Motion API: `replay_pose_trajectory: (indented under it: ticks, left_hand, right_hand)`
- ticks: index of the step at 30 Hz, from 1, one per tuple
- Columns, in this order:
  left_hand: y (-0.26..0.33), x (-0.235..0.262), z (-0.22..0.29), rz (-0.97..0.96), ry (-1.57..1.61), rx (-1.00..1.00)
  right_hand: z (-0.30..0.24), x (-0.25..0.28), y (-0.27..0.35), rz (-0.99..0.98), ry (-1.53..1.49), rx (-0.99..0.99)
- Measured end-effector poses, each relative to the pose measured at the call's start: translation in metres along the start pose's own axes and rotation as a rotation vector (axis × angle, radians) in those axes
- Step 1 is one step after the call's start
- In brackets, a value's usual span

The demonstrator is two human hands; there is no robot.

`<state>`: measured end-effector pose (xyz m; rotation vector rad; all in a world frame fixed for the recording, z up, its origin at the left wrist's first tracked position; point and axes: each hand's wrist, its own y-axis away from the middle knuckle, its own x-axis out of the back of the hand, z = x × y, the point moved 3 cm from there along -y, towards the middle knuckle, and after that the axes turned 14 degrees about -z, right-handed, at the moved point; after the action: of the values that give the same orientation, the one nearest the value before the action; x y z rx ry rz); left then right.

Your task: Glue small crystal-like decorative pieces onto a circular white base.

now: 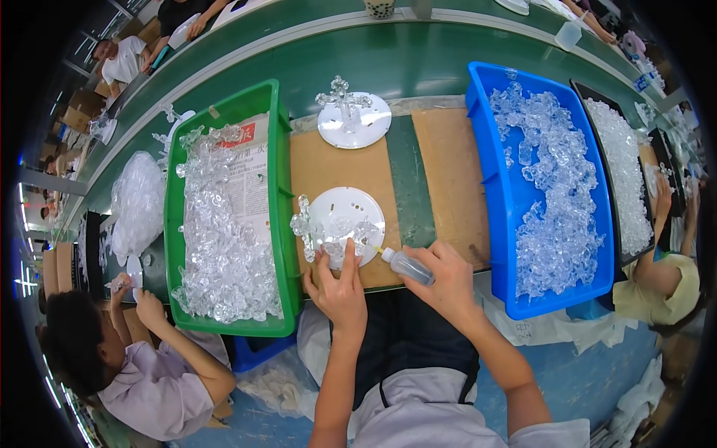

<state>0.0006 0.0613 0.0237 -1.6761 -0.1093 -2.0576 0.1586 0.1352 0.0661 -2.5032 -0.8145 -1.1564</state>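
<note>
A small clear squeeze bottle point(411, 266) with a thin yellowish tip is gripped in my right hand point(447, 282). Its tip points left at a clear plastic piece point(366, 231) on the white round disc point(345, 206). My left hand point(340, 287) rests at the near edge of that disc, fingers on clear plastic parts there; whether it pinches one is hard to see. A clear cross-shaped piece point(303, 228) stands at the disc's left edge. Farther off, a second white disc point(354, 135) bears an upright clear cross ornament point(343, 99).
To the left stands a green bin point(282, 216) of clear plastic pieces on newspaper. A blue bin point(499, 224) with similar pieces is at the right, beside a black tray point(609, 168). Brown cardboard point(452, 187) covers the bench. A co-worker point(149, 381) sits at the left.
</note>
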Motion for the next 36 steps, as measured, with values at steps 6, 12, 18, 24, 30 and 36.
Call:
replay_pose_trajectory:
  ticks: [6, 12, 18, 24, 30, 36]
  left_hand:
    - [-0.001, 0.003, 0.002, -0.011, -0.029, -0.015]
    - [0.008, 0.020, 0.005, -0.041, 0.175, -0.050]
    - [0.004, 0.031, -0.005, 0.169, 0.566, 0.130]
    - [-0.018, 0.021, -0.016, -0.069, 0.870, 0.208]
    - [-0.018, 0.023, -0.020, -0.091, 0.981, 0.295]
    - [-0.018, 0.025, -0.018, -0.097, 0.912, 0.299]
  right_hand:
    - [-0.001, 0.001, 0.007, 0.026, -0.106, -0.040]
    - [-0.013, -0.012, 0.025, 0.013, -0.326, -0.123]
    - [-0.030, -0.024, 0.022, -0.044, -0.204, -0.060]
    - [-0.033, -0.030, 0.016, -0.054, -0.139, -0.049]
    - [-0.035, -0.034, 0.014, -0.034, -0.121, -0.038]
    - [-0.036, -0.037, 0.011, -0.036, -0.130, -0.056]
